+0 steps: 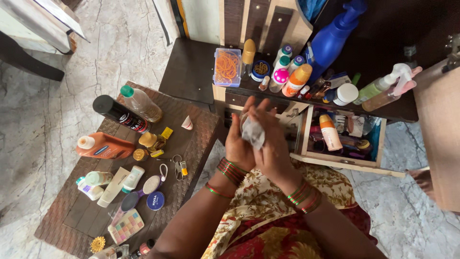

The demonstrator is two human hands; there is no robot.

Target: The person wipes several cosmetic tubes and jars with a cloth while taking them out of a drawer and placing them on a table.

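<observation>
Both my hands are raised together in front of me, over the gap between a low brown wicker stool and a dark dressing shelf. My left hand (pixel 238 141) cups a small jar-like thing from below; only a bit of it shows, so its kind is unclear. My right hand (pixel 272 139) presses a crumpled whitish cloth (pixel 252 130) against that thing. Red and green bangles ring both wrists.
The wicker stool (pixel 191 144) holds an orange bottle (pixel 106 146), a black can (pixel 120 113), an oil bottle (pixel 141 103), tubes, a blue tin (pixel 155 201) and a makeup palette (pixel 125 226). The shelf (pixel 191 72) carries several bottles, a blue spray bottle (pixel 333 38), a box of orange bands (pixel 227 66). An open drawer (pixel 342 134) is at right.
</observation>
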